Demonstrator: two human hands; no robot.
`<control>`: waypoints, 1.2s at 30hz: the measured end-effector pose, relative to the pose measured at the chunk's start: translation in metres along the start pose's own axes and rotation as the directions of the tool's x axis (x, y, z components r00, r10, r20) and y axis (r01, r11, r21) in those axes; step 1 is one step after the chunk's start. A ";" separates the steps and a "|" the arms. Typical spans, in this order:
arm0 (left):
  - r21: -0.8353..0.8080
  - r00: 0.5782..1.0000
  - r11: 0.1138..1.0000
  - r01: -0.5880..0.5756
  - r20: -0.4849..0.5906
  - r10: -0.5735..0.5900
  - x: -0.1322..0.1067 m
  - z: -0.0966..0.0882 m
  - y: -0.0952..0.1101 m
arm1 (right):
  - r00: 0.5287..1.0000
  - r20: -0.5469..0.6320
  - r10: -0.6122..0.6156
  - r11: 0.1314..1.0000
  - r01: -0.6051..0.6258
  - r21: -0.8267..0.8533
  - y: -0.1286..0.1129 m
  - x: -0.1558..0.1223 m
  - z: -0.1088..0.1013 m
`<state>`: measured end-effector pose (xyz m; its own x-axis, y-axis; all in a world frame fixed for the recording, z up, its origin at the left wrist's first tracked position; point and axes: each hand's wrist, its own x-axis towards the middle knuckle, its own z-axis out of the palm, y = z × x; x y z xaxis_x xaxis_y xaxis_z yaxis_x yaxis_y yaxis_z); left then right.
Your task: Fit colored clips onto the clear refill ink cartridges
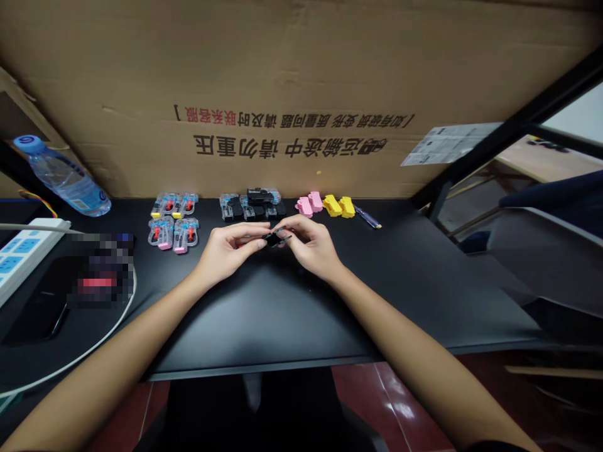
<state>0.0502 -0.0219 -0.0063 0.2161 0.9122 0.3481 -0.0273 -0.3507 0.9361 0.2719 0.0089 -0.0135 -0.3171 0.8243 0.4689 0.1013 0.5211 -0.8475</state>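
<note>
Over the middle of the black table, my left hand [232,251] and my right hand [313,245] meet with bent fingers. Between their fingertips they pinch a small black-and-clear plastic piece [273,238], partly covered by the fingers. Just behind my hands lie several clear plastic pieces with black parts [230,207], one black one [264,196] resting on top of others. To the left sit several assembled clear pieces with blue and red insides, two with yellow ends [162,205] and two with pink ends [186,235].
Pink parts [309,203], yellow parts [339,206] and a small screwdriver [368,217] lie right of centre at the back. A cardboard sheet [301,69] walls the rear. On the left are a water bottle [66,179], a power strip [28,248], a phone [38,314] and a white cable [135,285].
</note>
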 end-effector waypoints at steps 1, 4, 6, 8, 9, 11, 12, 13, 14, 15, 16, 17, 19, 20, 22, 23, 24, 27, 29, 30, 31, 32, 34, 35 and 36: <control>-0.003 1.000 1.000 0.006 -0.005 -0.006 0.000 0.000 0.001 | 1.000 0.005 0.009 1.000 -0.009 0.014 0.000 0.000 0.000; -0.010 0.999 0.999 0.038 -0.028 -0.039 0.000 0.000 0.003 | 1.000 0.012 0.018 0.999 -0.018 0.044 0.000 0.001 0.000; -0.003 0.998 0.999 0.043 -0.052 -0.043 0.000 0.000 0.004 | 1.000 0.015 0.016 0.999 -0.017 0.036 -0.001 0.002 0.000; 0.020 0.997 0.999 0.031 -0.068 -0.029 0.000 0.001 0.005 | 1.000 0.024 0.003 1.000 -0.003 0.008 -0.001 0.002 0.000; 0.037 0.997 0.999 0.022 -0.069 -0.019 0.000 0.001 0.005 | 1.000 0.029 -0.008 1.000 0.008 -0.008 -0.002 0.002 0.000; 0.080 0.998 0.997 0.003 -0.059 0.001 -0.001 0.001 0.006 | 0.999 0.036 -0.025 0.999 0.026 -0.034 -0.002 0.002 0.000; 0.106 0.998 0.994 -0.009 -0.054 0.014 -0.001 0.001 0.007 | 0.999 0.035 -0.030 0.999 0.031 -0.041 -0.002 0.002 0.000; 0.136 0.998 0.991 -0.022 -0.049 0.029 -0.002 0.000 0.008 | 0.999 0.032 -0.032 0.999 0.033 -0.043 -0.003 0.001 0.000; 0.166 0.998 0.985 -0.037 -0.045 0.045 -0.002 0.000 0.009 | 0.999 0.026 -0.031 0.999 0.032 -0.040 -0.003 0.001 0.000; 0.194 0.997 0.980 -0.053 -0.039 0.061 -0.002 -0.001 0.010 | 0.999 0.020 -0.032 0.999 0.032 -0.036 -0.002 0.001 0.001; 0.219 0.996 0.973 -0.070 -0.033 0.079 -0.002 -0.001 0.011 | 0.999 0.015 -0.033 0.999 0.034 -0.031 -0.002 0.001 0.001; 0.242 0.995 0.966 -0.091 -0.025 0.100 -0.002 -0.001 0.011 | 0.999 0.010 -0.036 0.999 0.036 -0.027 -0.002 0.001 0.001; 0.281 0.988 0.948 -0.148 -0.009 0.157 -0.002 -0.001 0.012 | 0.999 0.003 -0.043 0.999 0.043 -0.025 -0.001 0.001 0.001; 0.297 0.981 0.937 -0.183 -0.003 0.193 -0.002 -0.001 0.012 | 0.999 0.002 -0.047 0.999 0.047 -0.025 -0.001 0.002 0.001; 0.319 0.965 0.914 -0.250 0.004 0.263 -0.002 -0.001 0.011 | 0.999 0.004 -0.049 0.999 0.049 -0.023 -0.001 0.002 0.000; 0.324 0.958 0.906 -0.274 0.006 0.288 -0.002 -0.001 0.011 | 0.999 0.004 -0.049 0.999 0.049 -0.021 -0.001 0.002 0.000; 0.327 0.953 0.900 -0.289 0.007 0.303 -0.002 0.000 0.011 | 0.999 0.005 -0.047 0.999 0.047 -0.020 -0.001 0.002 0.000; 0.342 0.958 0.900 -0.271 0.004 0.287 -0.002 0.000 0.012 | 0.999 -0.003 -0.032 0.999 0.032 -0.030 -0.001 0.001 0.000; 0.352 0.968 0.906 -0.236 -0.002 0.253 -0.003 -0.001 0.012 | 1.000 -0.002 -0.018 0.999 0.018 -0.037 -0.001 0.002 0.001; 0.353 0.971 0.909 -0.221 -0.004 0.238 -0.003 -0.001 0.012 | 1.000 0.003 -0.011 0.999 0.011 -0.039 -0.001 0.002 0.001; 0.351 0.973 0.912 -0.212 -0.005 0.229 -0.003 -0.001 0.012 | 1.000 0.007 -0.006 0.999 0.006 -0.038 -0.002 0.002 0.002; 0.348 0.974 0.914 -0.209 -0.005 0.225 -0.003 -0.001 0.012 | 1.000 0.012 -0.001 0.999 0.002 -0.034 -0.002 0.002 0.002; 0.339 0.975 0.918 -0.205 -0.010 0.221 -0.002 -0.001 0.012 | 1.000 0.018 0.011 1.000 -0.010 -0.024 -0.002 0.002 0.003; 0.335 0.976 0.921 -0.201 -0.013 0.218 -0.002 -0.002 0.012 | 1.000 0.019 0.019 1.000 -0.018 -0.020 -0.003 0.002 0.004; 0.330 0.977 0.923 -0.195 -0.016 0.212 -0.002 -0.002 0.012 | 0.999 0.019 0.026 1.000 -0.026 -0.018 -0.003 0.002 0.004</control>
<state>0.0478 -0.0274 0.0041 0.1898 0.8203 0.5395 0.2551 -0.5719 0.7797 0.2671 0.0076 -0.0111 -0.3323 0.8333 0.4418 0.1260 0.5035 -0.8548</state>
